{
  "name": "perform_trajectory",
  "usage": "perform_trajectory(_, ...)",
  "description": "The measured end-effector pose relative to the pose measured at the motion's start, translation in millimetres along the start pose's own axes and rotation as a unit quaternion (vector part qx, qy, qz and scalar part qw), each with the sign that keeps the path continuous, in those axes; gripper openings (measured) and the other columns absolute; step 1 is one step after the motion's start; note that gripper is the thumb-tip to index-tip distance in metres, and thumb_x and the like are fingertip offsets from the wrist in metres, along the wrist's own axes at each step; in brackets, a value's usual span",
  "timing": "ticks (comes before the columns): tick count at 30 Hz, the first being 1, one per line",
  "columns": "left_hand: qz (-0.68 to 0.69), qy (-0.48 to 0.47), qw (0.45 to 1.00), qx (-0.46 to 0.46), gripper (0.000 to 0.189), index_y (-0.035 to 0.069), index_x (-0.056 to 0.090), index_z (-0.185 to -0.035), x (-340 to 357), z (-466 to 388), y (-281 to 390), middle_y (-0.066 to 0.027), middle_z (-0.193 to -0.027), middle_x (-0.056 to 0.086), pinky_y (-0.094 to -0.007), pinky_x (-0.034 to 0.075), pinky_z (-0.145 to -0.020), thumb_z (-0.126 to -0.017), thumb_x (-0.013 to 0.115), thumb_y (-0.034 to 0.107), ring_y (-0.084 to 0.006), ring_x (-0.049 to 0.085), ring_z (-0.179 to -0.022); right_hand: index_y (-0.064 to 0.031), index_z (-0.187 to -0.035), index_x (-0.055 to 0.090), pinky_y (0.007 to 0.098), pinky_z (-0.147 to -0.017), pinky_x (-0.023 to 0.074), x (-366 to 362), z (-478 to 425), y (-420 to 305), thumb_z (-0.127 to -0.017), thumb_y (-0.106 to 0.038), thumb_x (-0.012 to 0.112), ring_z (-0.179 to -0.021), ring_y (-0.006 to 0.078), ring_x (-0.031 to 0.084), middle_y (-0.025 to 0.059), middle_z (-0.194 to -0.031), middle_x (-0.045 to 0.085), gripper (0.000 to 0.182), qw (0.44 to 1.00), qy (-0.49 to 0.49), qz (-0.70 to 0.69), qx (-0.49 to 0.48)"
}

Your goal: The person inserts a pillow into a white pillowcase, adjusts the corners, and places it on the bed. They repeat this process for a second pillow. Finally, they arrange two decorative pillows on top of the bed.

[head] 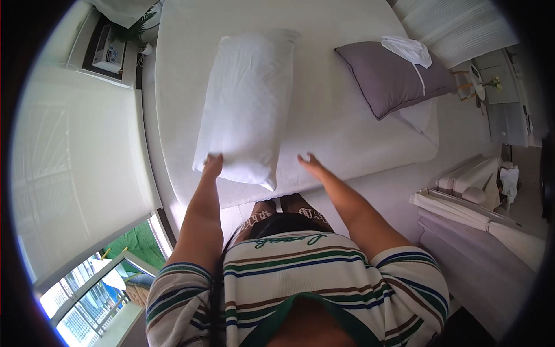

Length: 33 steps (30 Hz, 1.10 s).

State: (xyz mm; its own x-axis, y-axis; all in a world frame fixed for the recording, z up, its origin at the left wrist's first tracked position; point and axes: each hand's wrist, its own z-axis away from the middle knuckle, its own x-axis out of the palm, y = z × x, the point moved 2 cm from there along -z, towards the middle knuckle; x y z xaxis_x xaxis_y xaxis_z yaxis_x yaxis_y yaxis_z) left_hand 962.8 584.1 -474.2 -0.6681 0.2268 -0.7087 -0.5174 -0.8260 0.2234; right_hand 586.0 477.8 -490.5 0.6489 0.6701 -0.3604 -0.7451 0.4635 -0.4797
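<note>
A long white pillow [247, 108] lies on the bed's white sheet [321, 139], its length running away from me. My left hand [213, 165] grips its near left edge, the thumb on top and the other fingers hidden under the fabric. To the right of the pillow, my right hand [310, 165] hovers over the sheet with its fingers apart, holding nothing. One near corner of the pillow comes to a point between my hands.
Farther right on the bed is a mauve pillow [390, 78] with a crumpled white cloth [407, 51] on it. A roller blind [86, 143] covers most of the window at left. A nightstand [130, 69] stands at the far left; a fabric-draped rack [468, 212] is at right.
</note>
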Motion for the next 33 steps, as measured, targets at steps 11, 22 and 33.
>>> perform_trajectory(11, 0.647, -0.128, 0.723, -0.206, 0.085, 0.008, 0.023, -0.131, 48.3, 39.4, -8.2, -0.0189, -0.129, 0.033, -0.0562, 0.035, -0.085, -0.071, 0.057, 0.057, -0.0347, 0.040, -0.113, -0.0035, -0.096, 0.052, 0.0218, -0.039, 0.0307, 55.9, 47.1, -157.9, -0.081, -0.012, 0.058, -0.046, 0.0083, 0.043, 0.0011, -0.058, 0.048, 0.019, 0.890, -0.178, -0.394, -0.147)
perform_trajectory(22, 0.360, 0.366, 0.838, -0.184, 0.040, -0.005, 0.056, -0.095, -60.8, 35.2, -123.1, -0.0175, -0.093, 0.060, -0.0399, 0.048, -0.073, -0.079, 0.058, 0.031, -0.0279, 0.058, -0.079, -0.0036, -0.087, 0.062, 0.0256, -0.063, 0.0471, -256.2, 9.6, -210.1, -0.077, -0.018, 0.063, -0.069, 0.0133, 0.059, 0.0065, -0.082, 0.063, 0.018, 0.884, 0.033, -0.095, -0.457)
perform_trajectory(33, -0.026, 0.022, 0.994, 0.103, 0.024, 0.004, 0.061, -0.091, 165.7, 196.0, 104.2, -0.0145, -0.088, 0.060, -0.0367, 0.044, -0.076, -0.075, 0.063, 0.022, -0.0292, 0.055, -0.086, -0.0190, -0.105, 0.059, 0.0481, -0.093, 0.0257, -528.9, -169.0, -73.3, -0.077, -0.048, 0.053, -0.115, 0.0292, 0.035, 0.0098, -0.129, 0.036, 0.041, 0.734, 0.427, 0.443, -0.287)
